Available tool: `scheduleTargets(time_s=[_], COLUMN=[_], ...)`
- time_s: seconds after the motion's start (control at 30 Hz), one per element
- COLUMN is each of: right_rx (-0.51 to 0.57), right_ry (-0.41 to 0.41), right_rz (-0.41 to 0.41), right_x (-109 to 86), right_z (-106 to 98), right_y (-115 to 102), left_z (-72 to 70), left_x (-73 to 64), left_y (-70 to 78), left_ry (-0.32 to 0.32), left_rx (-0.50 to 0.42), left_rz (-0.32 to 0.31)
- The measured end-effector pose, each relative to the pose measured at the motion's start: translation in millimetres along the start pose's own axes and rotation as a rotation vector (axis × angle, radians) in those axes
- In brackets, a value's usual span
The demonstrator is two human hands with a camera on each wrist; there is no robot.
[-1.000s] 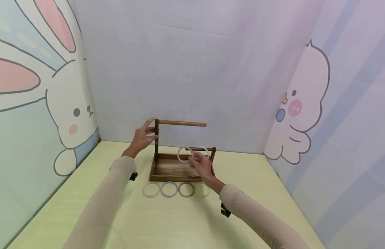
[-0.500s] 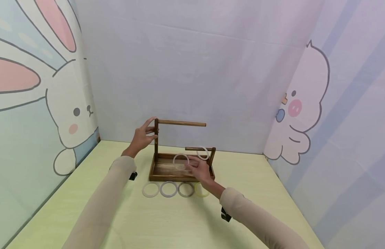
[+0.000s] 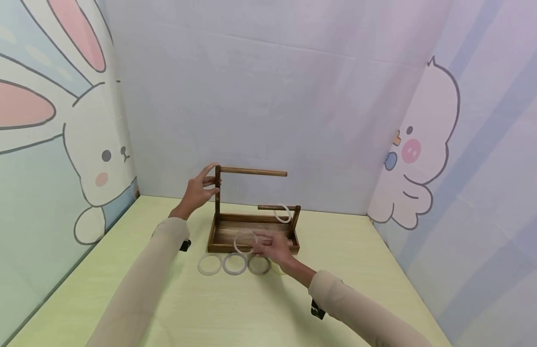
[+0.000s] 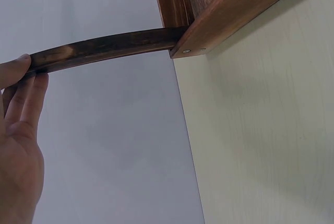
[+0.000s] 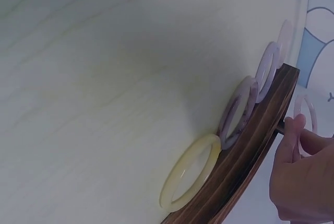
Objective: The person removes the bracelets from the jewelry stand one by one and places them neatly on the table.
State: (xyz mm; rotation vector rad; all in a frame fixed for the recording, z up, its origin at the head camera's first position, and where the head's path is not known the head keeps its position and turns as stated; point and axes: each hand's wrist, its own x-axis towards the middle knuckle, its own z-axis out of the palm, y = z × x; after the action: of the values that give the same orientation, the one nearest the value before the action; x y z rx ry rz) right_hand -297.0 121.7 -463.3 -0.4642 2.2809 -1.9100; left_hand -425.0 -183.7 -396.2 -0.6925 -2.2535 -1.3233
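Note:
My left hand (image 3: 198, 192) grips the tall upright post (image 3: 217, 205) of a dark wooden jewelry rack (image 3: 225, 248). The left wrist view shows thumb and fingers on either side of the post (image 4: 115, 45). My right hand (image 3: 275, 246) pinches a pale translucent bangle (image 3: 235, 241) over the rack's front rim. Another whitish bangle (image 3: 284, 221) hangs on the short lower bar. A row of bangles lies before the rack: pale (image 3: 199, 265), lavender (image 3: 225, 264), greyish brown (image 3: 259, 273) and yellow (image 5: 177, 205). The right hand partly covers the yellow one in the head view.
The rack's long upper bar (image 3: 253, 171) juts to the right and carries nothing. Its short post (image 3: 295, 220) stands at the right end. Behind it rises a pale fabric wall (image 3: 320, 120), with cartoon-printed panels at both sides of the light yellow table (image 3: 234, 308).
My right hand has moved down and slightly left with its bangle, from near the short bar to the front rim. The left hand stays on the post.

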Motion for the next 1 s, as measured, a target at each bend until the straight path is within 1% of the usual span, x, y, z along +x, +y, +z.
scheduleTargets(time_s=[0.2, 0.3, 0.4, 0.57, 0.77, 1.0], right_rx=[0.052, 0.06, 0.058, 0.027, 0.068, 0.085], right_ry=[-0.052, -0.078, -0.104, -0.119, -0.158, -0.201], right_rz=[0.021, 0.026, 0.056, 0.105, 0.16, 0.169], right_x=[-6.0, -9.5, -14.2, -23.0, -30.6, -35.6], right_z=[5, 8, 13, 20, 29, 39], right_y=[4, 3, 1, -1, 2, 10], left_z=[-0.5, -0.8, -0.8, -0.8, -1.1, -0.9], left_x=[0.7, 0.6, 0.4, 0.5, 0.2, 0.6], left_y=[-1.4, -1.2, -0.2, 1.1, 0.8, 0.7], left_ry=[0.002, -0.001, -0.003, -0.006, -0.009, -0.005], left_rx=[0.001, 0.003, 0.002, -0.002, -0.005, -0.01], left_rz=[0.003, -0.001, -0.009, 0.002, -0.004, 0.001])
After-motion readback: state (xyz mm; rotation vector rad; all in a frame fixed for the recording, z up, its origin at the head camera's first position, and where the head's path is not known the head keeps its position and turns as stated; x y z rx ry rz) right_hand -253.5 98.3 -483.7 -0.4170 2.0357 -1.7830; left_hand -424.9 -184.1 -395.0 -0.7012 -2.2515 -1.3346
